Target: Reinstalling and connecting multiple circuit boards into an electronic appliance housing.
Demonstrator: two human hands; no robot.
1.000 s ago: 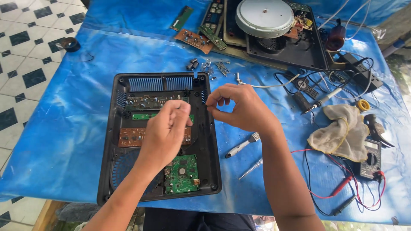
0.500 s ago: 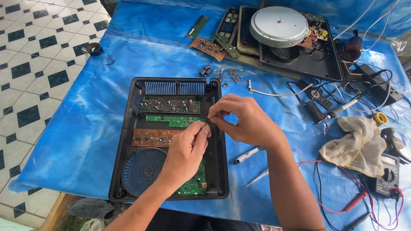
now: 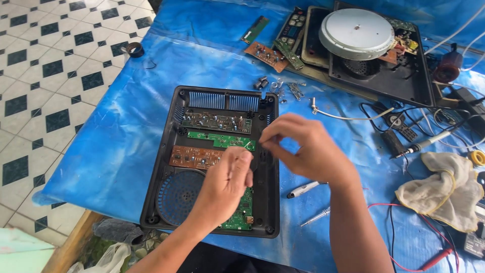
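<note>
An opened black plastic appliance case point(image 3: 161, 172) lies on the blue tarp, holding green and brown circuit boards point(image 3: 217, 122) and a round fan grille point(image 3: 179, 196). My left hand point(image 3: 225, 184) hovers over the lower green board point(image 3: 241, 212), fingers curled, fingertips near the case's right side. My right hand point(image 3: 303, 146) is just to its right, its thumb and fingers pinched together above the case's right edge. Something very small may be between the fingertips; it is hidden.
A second opened appliance with a round grey disc point(image 3: 357, 33) sits at the back. Loose boards point(image 3: 267, 53), several screws point(image 3: 283, 88), a soldering iron point(image 3: 422, 146), a cloth point(image 3: 444, 189), a white marker point(image 3: 305, 189), a screwdriver point(image 3: 317, 216) and red and black test leads point(image 3: 404, 237) lie to the right.
Both hands drifted rightward over the case toward its right edge and stayed close together; the camera view shifted, so the case sits more central now.
</note>
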